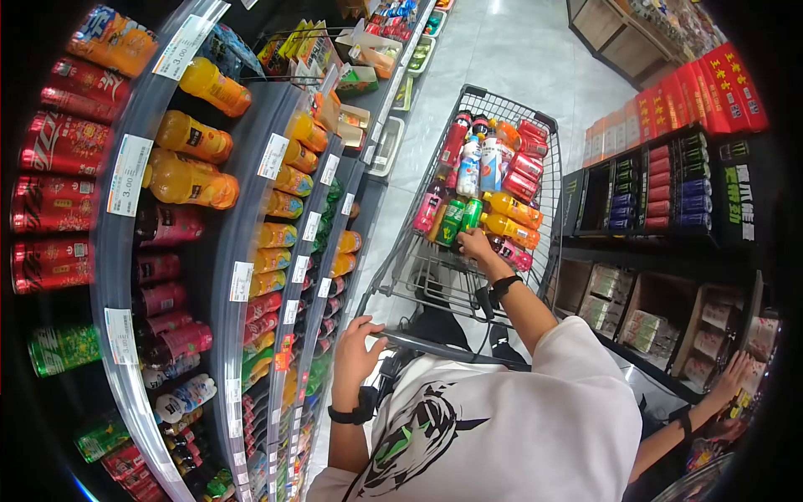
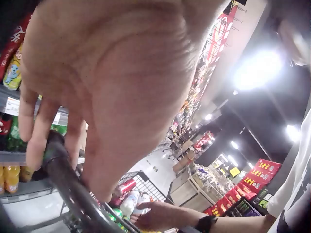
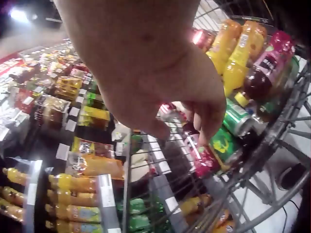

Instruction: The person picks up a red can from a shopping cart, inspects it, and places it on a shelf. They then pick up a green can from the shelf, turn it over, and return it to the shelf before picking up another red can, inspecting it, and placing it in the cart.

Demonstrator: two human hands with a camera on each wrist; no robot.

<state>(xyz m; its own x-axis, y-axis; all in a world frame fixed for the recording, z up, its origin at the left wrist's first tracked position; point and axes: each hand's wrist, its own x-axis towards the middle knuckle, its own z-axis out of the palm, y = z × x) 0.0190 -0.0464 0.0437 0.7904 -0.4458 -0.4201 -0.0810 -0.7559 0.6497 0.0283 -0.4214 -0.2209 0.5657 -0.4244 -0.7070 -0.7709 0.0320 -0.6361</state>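
Observation:
A wire shopping cart (image 1: 552,180) holds several bottles and cans. My right hand (image 1: 478,246) is over its near end, fingertips beside a green can (image 1: 451,221); whether they touch it I cannot tell. In the right wrist view the thumb and fingers of that hand (image 3: 160,82) are apart with nothing seen between them, above a pink-labelled bottle (image 3: 203,160) and a green can (image 3: 225,144). My left hand (image 1: 355,353) is at the left end of the cart handle (image 1: 435,344). In the left wrist view its fingers (image 2: 36,150) hang loosely round the black handle (image 2: 73,187).
Drink shelves (image 1: 222,209) run along the left, with bottles and cans. Red boxes (image 1: 686,96) top a black rack (image 1: 661,226) on the right. Another person's arm (image 1: 711,402) reaches to the lower right shelf. Grey floor (image 1: 510,42) lies beyond the cart.

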